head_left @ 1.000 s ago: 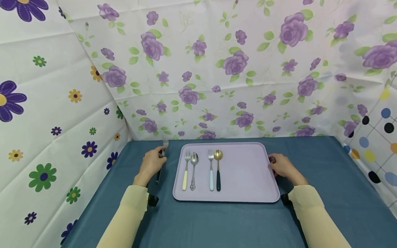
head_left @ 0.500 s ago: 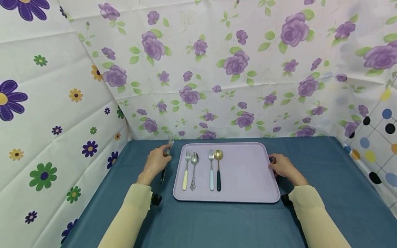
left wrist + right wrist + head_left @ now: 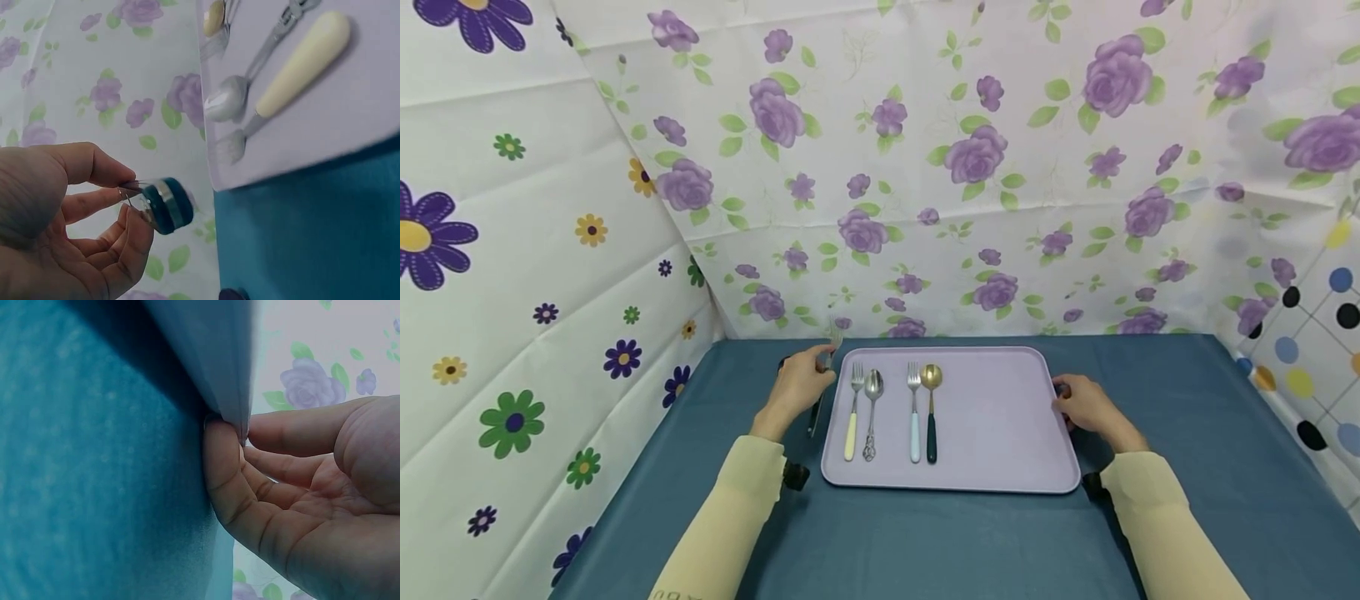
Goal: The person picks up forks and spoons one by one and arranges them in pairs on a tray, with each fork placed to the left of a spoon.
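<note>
My left hand [image 3: 800,382] pinches a fork [image 3: 816,417] with a dark handle and silver tines, just off the tray's left edge. In the left wrist view the butt of its handle, dark teal with a pale band, points toward the camera beyond the fingertips. My right hand [image 3: 1088,404] holds the right rim of the lilac tray [image 3: 1000,417], thumb on the rim and fingers curled beneath. On the tray lie a yellow-handled fork [image 3: 851,437], an ornate silver spoon [image 3: 873,385], a light-blue-handled fork [image 3: 915,437] and a gold spoon [image 3: 931,377] with a dark green handle.
The tray rests on a blue-green tablecloth [image 3: 925,542]. Behind it hangs a white curtain [image 3: 910,217] with purple roses. Patterned sheets also close off the left and right sides.
My left hand has carried the dark-handled fork rightward, closer to the tray's left edge. The right hand and the cutlery on the tray have kept their places.
</note>
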Demonstrator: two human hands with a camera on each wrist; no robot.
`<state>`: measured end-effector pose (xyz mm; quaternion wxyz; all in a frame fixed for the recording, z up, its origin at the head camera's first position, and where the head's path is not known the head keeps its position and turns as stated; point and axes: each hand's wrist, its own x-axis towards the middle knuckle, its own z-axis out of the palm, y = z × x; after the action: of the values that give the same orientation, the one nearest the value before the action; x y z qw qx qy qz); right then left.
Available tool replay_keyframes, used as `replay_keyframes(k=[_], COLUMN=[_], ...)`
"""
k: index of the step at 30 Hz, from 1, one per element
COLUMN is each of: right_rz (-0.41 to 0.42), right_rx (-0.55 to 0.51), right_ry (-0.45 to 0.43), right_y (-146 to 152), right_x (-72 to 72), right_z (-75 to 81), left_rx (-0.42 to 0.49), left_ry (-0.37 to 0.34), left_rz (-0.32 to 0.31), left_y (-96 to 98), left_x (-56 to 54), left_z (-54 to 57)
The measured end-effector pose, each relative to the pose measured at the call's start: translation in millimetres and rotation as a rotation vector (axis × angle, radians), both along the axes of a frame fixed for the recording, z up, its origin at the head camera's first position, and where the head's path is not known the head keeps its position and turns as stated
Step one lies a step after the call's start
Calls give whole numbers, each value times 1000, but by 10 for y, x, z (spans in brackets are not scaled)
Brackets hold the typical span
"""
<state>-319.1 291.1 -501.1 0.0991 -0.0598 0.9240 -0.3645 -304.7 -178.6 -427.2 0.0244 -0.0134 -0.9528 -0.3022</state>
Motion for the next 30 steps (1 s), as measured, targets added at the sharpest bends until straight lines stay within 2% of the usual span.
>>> replay_keyframes(k=[6,12,21,30], right_rz=[5,10,8,0], right_rx=[-2,-4,-11,-9], right_ry=[12,23,30,5], right_y=[3,0,3,8], right_x=[0,11,19,4], right_z=[-24,-2,10,-8], left_rx=[-10,-2,-6,17], left_ry=[2,-25,-3,0], left_rz=[-4,-6,-93,-111], left_y=[96,164,275,416], left_x=[-11,-14,-62,-53], left_z=[3,-4,-34,69])
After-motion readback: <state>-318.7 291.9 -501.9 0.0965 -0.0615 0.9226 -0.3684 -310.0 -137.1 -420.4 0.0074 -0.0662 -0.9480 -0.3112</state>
